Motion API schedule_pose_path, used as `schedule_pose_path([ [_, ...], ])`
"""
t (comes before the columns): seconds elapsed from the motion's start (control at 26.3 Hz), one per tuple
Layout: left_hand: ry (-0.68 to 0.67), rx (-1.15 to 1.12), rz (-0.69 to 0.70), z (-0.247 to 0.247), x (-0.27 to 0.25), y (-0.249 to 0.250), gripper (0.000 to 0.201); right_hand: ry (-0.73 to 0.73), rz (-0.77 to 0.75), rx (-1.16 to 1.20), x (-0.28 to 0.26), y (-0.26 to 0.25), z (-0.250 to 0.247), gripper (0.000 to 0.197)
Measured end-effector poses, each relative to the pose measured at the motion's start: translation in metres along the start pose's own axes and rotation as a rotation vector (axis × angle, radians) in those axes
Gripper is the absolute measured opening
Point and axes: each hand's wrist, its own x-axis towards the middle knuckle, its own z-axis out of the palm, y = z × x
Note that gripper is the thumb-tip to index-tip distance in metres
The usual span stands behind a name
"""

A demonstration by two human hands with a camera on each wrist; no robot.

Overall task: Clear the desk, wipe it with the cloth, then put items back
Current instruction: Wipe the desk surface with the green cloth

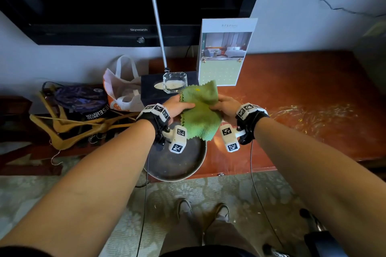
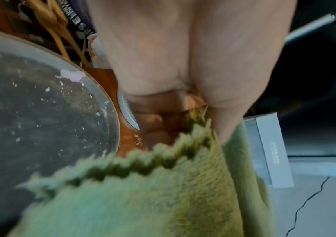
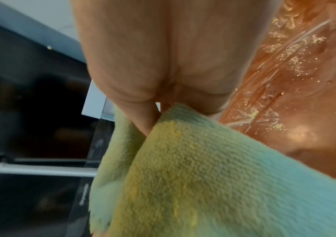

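A green cloth (image 1: pixel 200 110) with zigzag edges and yellow stains hangs in the air above the left end of the red-brown desk (image 1: pixel 302 94). My left hand (image 1: pixel 181 106) pinches its left side and my right hand (image 1: pixel 221 106) pinches its right side. In the left wrist view the cloth (image 2: pixel 153 192) is caught between thumb and curled fingers. The right wrist view has the cloth (image 3: pixel 203 176) pinched under the thumb. The desk top bears smeared streaks and pale crumbs (image 1: pixel 309 115).
A round dark tray (image 1: pixel 179 162) with specks overhangs the desk's front left corner. Behind the cloth stand a glass ashtray (image 1: pixel 175 82) on a dark tissue box (image 1: pixel 150 87) and an upright calendar card (image 1: pixel 223 54). A television (image 1: pixel 125 2) hangs on the wall. Bags and hangers (image 1: pixel 83 119) lie left.
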Motion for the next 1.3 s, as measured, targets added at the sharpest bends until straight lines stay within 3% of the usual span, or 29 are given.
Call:
schedule_pose_path([
  [0.11, -0.034, -0.099, 0.002, 0.001, -0.001, 0.009, 0.03, 0.045, -0.043, 0.058, -0.003, -0.008, -0.007, 0.033],
  [0.27, 0.018, -0.175, 0.023, 0.005, 0.008, 0.017, 0.038, 0.149, -0.053, 0.057, -0.007, -0.013, -0.019, 0.035],
  [0.38, 0.06, -0.18, -0.009, 0.013, 0.011, 0.026, 0.032, 0.181, -0.053, -0.066, -0.019, -0.014, -0.025, 0.038],
  [0.57, 0.054, -0.131, -0.095, 0.044, 0.018, 0.044, 0.017, 0.275, -0.223, -0.36, -0.038, -0.021, -0.049, 0.046],
  [0.69, 0.057, -0.058, -0.051, 0.069, 0.014, 0.053, 0.011, 0.267, -0.218, -0.51, -0.047, -0.027, -0.07, 0.044],
  [0.84, 0.099, 0.203, 0.167, 0.114, 0.026, 0.055, 0.015, 0.242, -0.076, -0.325, -0.063, -0.029, -0.115, 0.027],
  [0.95, 0.082, 0.231, 0.162, 0.154, 0.041, 0.056, 0.041, 0.271, -0.139, -0.307, -0.079, -0.028, -0.154, 0.013],
  [1.03, 0.013, 0.193, 0.067, 0.2, 0.05, 0.06, 0.061, 0.326, -0.218, -0.28, -0.092, -0.025, -0.198, 0.027],
  [1.07, -0.052, 0.166, 0.016, 0.219, 0.054, 0.06, 0.061, 0.346, -0.248, -0.254, -0.096, -0.024, -0.216, 0.034],
  [1.18, -0.133, 0.168, -0.078, 0.279, 0.065, 0.062, 0.036, 0.423, -0.312, -0.196, -0.109, -0.019, -0.274, 0.043],
  [1.3, -0.129, 0.173, -0.058, 0.358, 0.075, 0.066, 0.026, 0.509, -0.329, -0.39, -0.13, -0.009, -0.346, 0.047],
])
